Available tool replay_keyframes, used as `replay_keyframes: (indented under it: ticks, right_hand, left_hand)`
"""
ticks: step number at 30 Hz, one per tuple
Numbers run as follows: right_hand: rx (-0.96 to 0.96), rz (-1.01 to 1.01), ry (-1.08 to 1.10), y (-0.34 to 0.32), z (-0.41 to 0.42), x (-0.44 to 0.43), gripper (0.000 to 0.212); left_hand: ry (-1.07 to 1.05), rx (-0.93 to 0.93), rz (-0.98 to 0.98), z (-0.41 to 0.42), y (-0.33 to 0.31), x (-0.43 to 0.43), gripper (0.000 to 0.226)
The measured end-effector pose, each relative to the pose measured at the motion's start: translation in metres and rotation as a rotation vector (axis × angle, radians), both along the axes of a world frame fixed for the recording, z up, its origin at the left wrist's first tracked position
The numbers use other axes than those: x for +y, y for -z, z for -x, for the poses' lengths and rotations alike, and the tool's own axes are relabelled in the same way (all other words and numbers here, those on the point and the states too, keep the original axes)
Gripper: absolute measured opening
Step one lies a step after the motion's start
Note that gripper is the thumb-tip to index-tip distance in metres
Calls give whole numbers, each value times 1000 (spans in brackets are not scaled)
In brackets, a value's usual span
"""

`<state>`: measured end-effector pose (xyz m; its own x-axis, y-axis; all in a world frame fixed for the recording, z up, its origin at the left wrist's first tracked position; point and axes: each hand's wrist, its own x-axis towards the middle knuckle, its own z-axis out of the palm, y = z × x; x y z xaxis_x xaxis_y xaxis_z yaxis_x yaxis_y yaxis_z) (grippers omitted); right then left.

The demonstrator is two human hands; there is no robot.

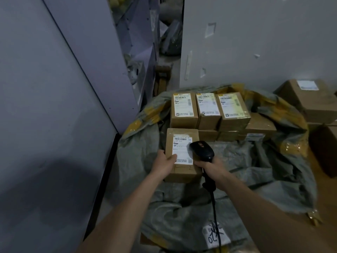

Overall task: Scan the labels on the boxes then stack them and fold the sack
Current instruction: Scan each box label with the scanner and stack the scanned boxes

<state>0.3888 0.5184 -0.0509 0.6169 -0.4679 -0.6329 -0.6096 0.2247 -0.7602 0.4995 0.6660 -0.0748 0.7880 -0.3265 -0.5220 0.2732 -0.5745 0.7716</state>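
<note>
While your left hand grips the near left edge of a small cardboard box, thumb pressed on its shipping label, your right hand clasps the handle of a black barcode scanner. The scanner's head hovers over the label's right side, and its cable trails back toward you. The box is over the grey-and-yellow woven sack; whether it rests there or is lifted just clear cannot be told. Just behind it stands a stack of matching boxes, three in a row on top with labels up and more layers beneath.

By the look of it you are well into the job. The stacked boxes have probably had their scan, and this one is mid-scan and not yet placed. No other loose box shows on the sack, so it may be among the last. The sack lies spread and rumpled under everything, its white tag near you. Folding it is not yet begun. Larger cartons sit apart at the right.
</note>
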Motion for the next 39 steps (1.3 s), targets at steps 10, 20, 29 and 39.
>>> replay_keyframes:
  ticks: [10, 20, 29, 39]
  right_hand:
    - [4, -34, -21, 10, -15, -11, 23]
    - [66, -41, 52, 3, 1, -25, 23]
    - [79, 178, 220, -76, 79, -92, 25]
    - [26, 377, 225, -130, 198, -211, 23]
  left_hand:
    - [39, -104, -12, -10, 20, -6, 45]
    - [77, -129, -86, -10, 7, -8, 41]
    - [115, -338, -94, -24, -80, -24, 13]
    - [249, -557, -115, 24, -136, -93, 22]
